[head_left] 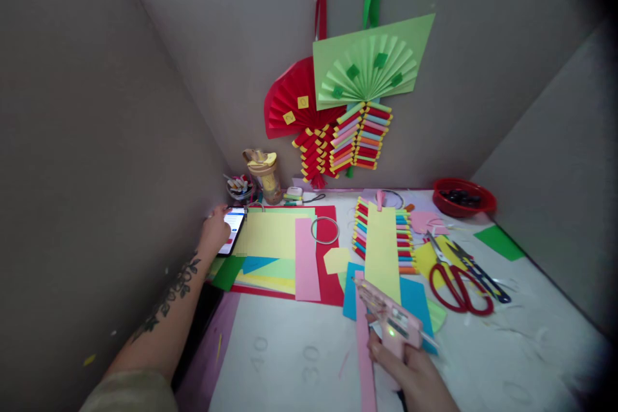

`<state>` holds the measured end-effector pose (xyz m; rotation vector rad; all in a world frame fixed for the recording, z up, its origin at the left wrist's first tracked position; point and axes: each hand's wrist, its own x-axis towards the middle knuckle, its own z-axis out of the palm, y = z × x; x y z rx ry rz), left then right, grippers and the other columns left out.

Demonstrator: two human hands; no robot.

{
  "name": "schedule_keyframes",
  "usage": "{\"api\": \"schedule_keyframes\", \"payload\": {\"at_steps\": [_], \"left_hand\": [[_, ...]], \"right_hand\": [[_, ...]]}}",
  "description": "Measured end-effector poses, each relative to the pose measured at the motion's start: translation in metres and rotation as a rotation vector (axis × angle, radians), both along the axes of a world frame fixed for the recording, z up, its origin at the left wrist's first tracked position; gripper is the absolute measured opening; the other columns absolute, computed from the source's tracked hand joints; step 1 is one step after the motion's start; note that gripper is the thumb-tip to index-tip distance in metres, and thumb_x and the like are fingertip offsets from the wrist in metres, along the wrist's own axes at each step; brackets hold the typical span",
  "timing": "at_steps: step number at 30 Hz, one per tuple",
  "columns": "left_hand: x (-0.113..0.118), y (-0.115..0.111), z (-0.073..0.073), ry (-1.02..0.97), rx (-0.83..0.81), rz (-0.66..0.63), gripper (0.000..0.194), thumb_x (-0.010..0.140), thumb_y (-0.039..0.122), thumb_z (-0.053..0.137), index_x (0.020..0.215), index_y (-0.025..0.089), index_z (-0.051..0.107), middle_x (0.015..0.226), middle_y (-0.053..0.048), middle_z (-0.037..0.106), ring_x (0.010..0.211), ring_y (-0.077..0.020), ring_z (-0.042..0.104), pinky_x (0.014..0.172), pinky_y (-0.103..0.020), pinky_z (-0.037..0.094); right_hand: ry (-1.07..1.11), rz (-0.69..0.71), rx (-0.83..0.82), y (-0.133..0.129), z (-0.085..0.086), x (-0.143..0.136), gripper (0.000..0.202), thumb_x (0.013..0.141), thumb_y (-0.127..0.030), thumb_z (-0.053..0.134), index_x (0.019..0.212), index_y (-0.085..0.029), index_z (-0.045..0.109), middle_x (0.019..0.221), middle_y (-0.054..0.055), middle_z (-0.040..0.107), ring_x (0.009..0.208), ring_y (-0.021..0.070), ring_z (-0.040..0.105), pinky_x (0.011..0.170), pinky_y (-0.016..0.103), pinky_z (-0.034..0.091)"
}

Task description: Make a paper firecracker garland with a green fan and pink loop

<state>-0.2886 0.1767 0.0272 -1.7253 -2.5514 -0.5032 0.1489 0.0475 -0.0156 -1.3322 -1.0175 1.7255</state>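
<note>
In my right hand [410, 367] is a pink hot glue gun [393, 322] with a small green light; my fingers wrap its handle. Its nozzle points up and left, above a long pink paper strip [364, 347] and blue paper [415, 299]. My left hand [215, 232] reaches to the table's left edge, a finger stretched onto the lit screen of a phone [235, 226]. Just beyond the glue gun, a pale yellow paper strip [382, 244] lies over rows of colourful paper rolls [405, 244], with a pink clip [380, 198] at its top.
Red-handled scissors [461, 290] and dark-handled cutters [487, 280] lie at right. Behind them stands a red bowl [463, 198] of dark pieces. Stacked coloured paper [270, 232] bears a metal ring [325, 230]. A tumbler [265, 177] stands at the back; paper fans [369, 71] hang on the wall.
</note>
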Motion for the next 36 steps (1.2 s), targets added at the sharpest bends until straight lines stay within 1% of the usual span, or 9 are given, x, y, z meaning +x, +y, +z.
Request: {"api": "schedule_keyframes", "payload": {"at_steps": [6, 10, 15, 21, 23, 25, 29, 31, 36], "left_hand": [[0.011, -0.029, 0.006, -0.048, -0.031, 0.026, 0.055, 0.070, -0.002, 0.041, 0.123, 0.014, 0.040, 0.113, -0.008, 0.065, 0.100, -0.0221, 0.061, 0.087, -0.033, 0.045], [0.018, -0.041, -0.002, -0.062, -0.040, -0.025, 0.052, 0.071, -0.003, 0.041, 0.120, 0.014, 0.043, 0.113, -0.008, 0.065, 0.102, -0.0188, 0.061, 0.090, -0.031, 0.043], [0.020, -0.041, -0.012, -0.012, -0.058, -0.044, 0.049, 0.071, -0.003, 0.042, 0.117, 0.013, 0.046, 0.111, -0.008, 0.066, 0.113, -0.0215, 0.054, 0.090, -0.032, 0.042], [0.029, -0.047, 0.007, -0.097, 0.092, -0.014, 0.048, 0.071, 0.000, 0.040, 0.116, 0.017, 0.044, 0.116, -0.007, 0.064, 0.101, -0.0196, 0.060, 0.086, -0.029, 0.043], [0.049, -0.058, 0.018, -0.177, 0.099, -0.014, 0.043, 0.074, 0.006, 0.042, 0.116, 0.017, 0.043, 0.112, -0.006, 0.065, 0.088, -0.0182, 0.063, 0.077, -0.027, 0.045], [0.080, -0.076, 0.025, -0.267, 0.033, -0.070, 0.031, 0.077, 0.013, 0.044, 0.108, 0.018, 0.049, 0.094, -0.004, 0.069, 0.078, -0.0174, 0.063, 0.068, -0.026, 0.044], [0.157, -0.123, 0.030, -0.538, -0.328, -0.494, 0.018, 0.080, 0.023, 0.044, 0.084, 0.019, 0.061, 0.079, -0.001, 0.067, 0.070, -0.0152, 0.059, 0.061, -0.023, 0.041], [0.189, -0.142, 0.031, -0.593, -0.409, -0.607, 0.022, 0.080, 0.025, 0.043, 0.083, 0.018, 0.064, 0.077, -0.001, 0.066, 0.068, -0.0141, 0.057, 0.059, -0.022, 0.039], [0.232, -0.155, 0.027, -0.669, -0.399, -0.574, 0.024, 0.079, 0.028, 0.044, 0.081, 0.016, 0.065, 0.072, -0.002, 0.063, 0.064, -0.0130, 0.053, 0.057, -0.022, 0.036]], "right_hand": [[0.014, -0.012, 0.001, 0.000, -0.001, -0.001, 0.045, 0.068, -0.045, 0.069, 0.104, -0.017, 0.068, 0.109, 0.011, 0.067, 0.108, 0.0307, 0.058, 0.093, 0.041, 0.045], [-0.033, -0.001, 0.003, -0.002, 0.004, -0.001, 0.046, 0.068, -0.047, 0.069, 0.101, -0.016, 0.069, 0.104, 0.012, 0.069, 0.105, 0.0312, 0.059, 0.093, 0.041, 0.045], [0.004, -0.008, 0.040, -0.004, 0.007, -0.001, 0.045, 0.070, -0.045, 0.067, 0.106, -0.018, 0.067, 0.110, 0.010, 0.067, 0.106, 0.0291, 0.058, 0.094, 0.040, 0.044], [-0.032, -0.003, 0.028, -0.003, 0.012, -0.002, 0.044, 0.069, -0.046, 0.068, 0.101, -0.016, 0.068, 0.106, 0.010, 0.068, 0.104, 0.0301, 0.059, 0.093, 0.040, 0.044], [-0.031, -0.002, 0.042, -0.003, 0.013, -0.003, 0.044, 0.069, -0.046, 0.067, 0.102, -0.016, 0.067, 0.107, 0.009, 0.067, 0.105, 0.0300, 0.058, 0.093, 0.040, 0.045], [-0.052, 0.010, 0.056, -0.003, 0.013, -0.003, 0.042, 0.070, -0.046, 0.066, 0.100, -0.016, 0.067, 0.104, 0.009, 0.068, 0.101, 0.0299, 0.060, 0.091, 0.040, 0.046], [-0.127, 0.016, 0.111, -0.003, 0.009, -0.004, 0.034, 0.066, -0.045, 0.068, 0.082, -0.015, 0.069, 0.090, 0.010, 0.070, 0.087, 0.0301, 0.064, 0.082, 0.041, 0.050], [-0.125, 0.007, 0.151, -0.003, 0.008, -0.006, 0.032, 0.063, -0.043, 0.070, 0.080, -0.016, 0.070, 0.089, 0.011, 0.071, 0.088, 0.0304, 0.064, 0.082, 0.041, 0.050], [-0.155, -0.029, 0.220, -0.005, 0.010, -0.004, 0.037, 0.062, -0.043, 0.070, 0.086, -0.016, 0.071, 0.095, 0.012, 0.071, 0.096, 0.0315, 0.063, 0.090, 0.044, 0.047]]}}
